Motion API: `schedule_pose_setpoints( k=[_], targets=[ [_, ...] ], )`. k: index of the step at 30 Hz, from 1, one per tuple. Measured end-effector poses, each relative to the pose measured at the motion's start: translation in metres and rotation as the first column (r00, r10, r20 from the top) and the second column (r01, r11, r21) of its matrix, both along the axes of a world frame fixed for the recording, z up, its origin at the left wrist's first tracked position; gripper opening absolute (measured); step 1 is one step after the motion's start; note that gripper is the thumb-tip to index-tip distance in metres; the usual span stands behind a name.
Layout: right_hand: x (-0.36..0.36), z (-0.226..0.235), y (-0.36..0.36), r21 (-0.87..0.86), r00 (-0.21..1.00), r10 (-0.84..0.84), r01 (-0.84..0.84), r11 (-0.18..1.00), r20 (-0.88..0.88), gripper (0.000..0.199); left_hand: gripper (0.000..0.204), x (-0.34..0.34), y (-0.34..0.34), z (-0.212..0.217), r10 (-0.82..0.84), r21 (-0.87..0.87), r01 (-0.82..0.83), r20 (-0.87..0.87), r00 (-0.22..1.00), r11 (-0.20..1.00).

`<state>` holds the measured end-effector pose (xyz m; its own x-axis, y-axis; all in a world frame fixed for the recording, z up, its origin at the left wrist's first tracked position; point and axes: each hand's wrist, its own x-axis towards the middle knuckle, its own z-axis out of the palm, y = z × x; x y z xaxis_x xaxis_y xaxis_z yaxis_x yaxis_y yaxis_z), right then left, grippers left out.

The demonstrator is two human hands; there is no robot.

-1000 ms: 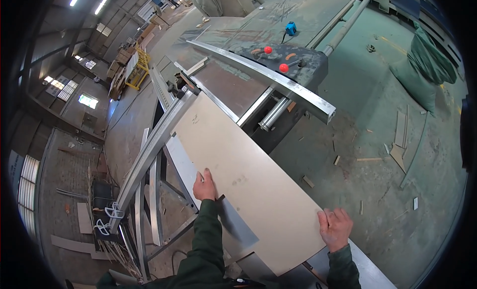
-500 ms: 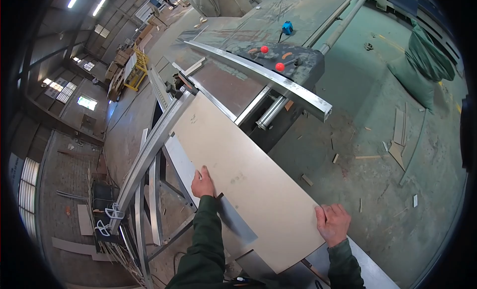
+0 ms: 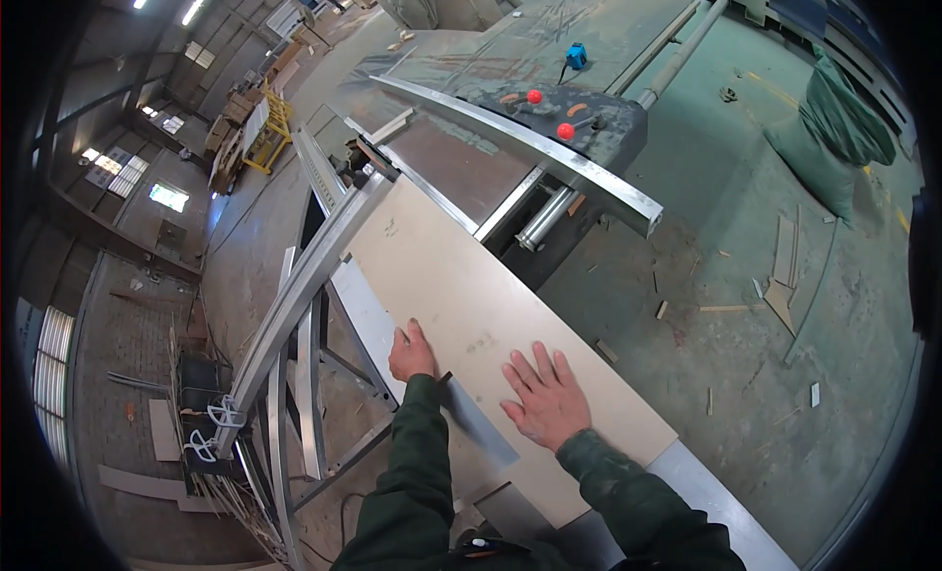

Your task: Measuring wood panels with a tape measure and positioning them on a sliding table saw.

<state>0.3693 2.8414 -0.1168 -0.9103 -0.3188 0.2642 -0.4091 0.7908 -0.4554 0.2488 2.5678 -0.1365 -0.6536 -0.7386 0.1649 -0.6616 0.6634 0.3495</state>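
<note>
A long beige board (image 3: 446, 277) lies slantwise across a panel saw, its far end against a metal crosscut fence (image 3: 304, 296). At the board's left edge is my left hand (image 3: 412, 351), closed with its fingers curled at the edge; part of its grip is hidden. My right hand (image 3: 551, 399) rests flat on the board's near part with its fingers spread. Grey metal of the sliding table (image 3: 711, 507) shows past the board's near right corner.
Beyond the board, an aluminium rail (image 3: 520, 144) crosses the brown saw table (image 3: 446, 162). Two red knobs (image 3: 566, 131) and a blue device (image 3: 576, 56) sit behind it. On the right are a green sack (image 3: 834, 129) and wood scraps (image 3: 781, 301) on the floor.
My right hand has left the board's near right corner and moved left onto its face, opening flat. My left hand has slid slightly along the edge, away from me.
</note>
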Motion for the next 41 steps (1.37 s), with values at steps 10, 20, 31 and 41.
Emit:
schedule_pose_setpoints(
  k=[10,20,31,41],
  targets=[
    [-0.008,-0.003,-0.005,0.051,1.0,0.015,-0.016,0.999,0.02,0.06,0.07,-0.008,-0.007,-0.001,-0.018,0.02,0.018,0.004,1.0,1.0],
    [-0.018,-0.008,-0.011,0.076,0.999,0.037,-0.038,0.996,0.025,0.061,0.066,0.017,-0.074,-0.032,-0.21,0.263,0.276,-0.254,0.944,0.925],
    [-0.027,-0.008,-0.029,0.059,0.999,0.037,-0.037,0.998,-0.005,0.061,0.082,0.151,-0.072,-0.077,0.397,0.887,0.109,-0.308,0.865,0.449],
    [-0.05,-0.009,-0.053,0.102,0.999,0.05,-0.052,0.993,0.02,0.064,0.113,0.126,-0.061,-0.023,0.27,0.595,-0.344,0.214,0.939,0.726]
  ],
)
